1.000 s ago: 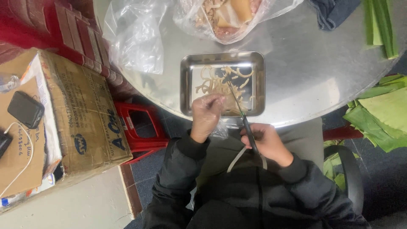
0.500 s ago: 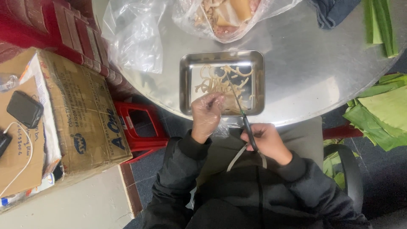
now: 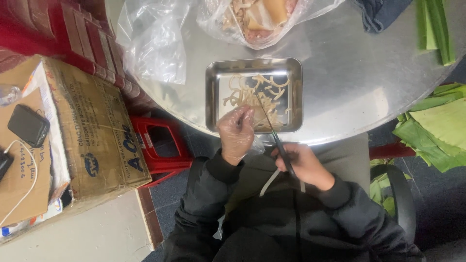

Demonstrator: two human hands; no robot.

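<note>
Looking down at the near edge of the round metal table (image 3: 349, 82): my left hand (image 3: 236, 132), in a clear glove, pinches a pale strip (image 3: 241, 114) at the near-left corner of the steel tray (image 3: 211, 97). Right hand (image 3: 303, 164) is clenched round the handles of black scissors (image 3: 272, 127), blades reaching fwd over the tray's near rim, across the heap of cut pale strips (image 3: 252, 94). Tray sits just inside the table's near edge. Plastic bag w/ meat (image 3: 259, 19) lies at the far edge, green leaves (image 3: 437, 126) off the right edge, cardboard box (image 3: 92, 126) to the left.
</note>
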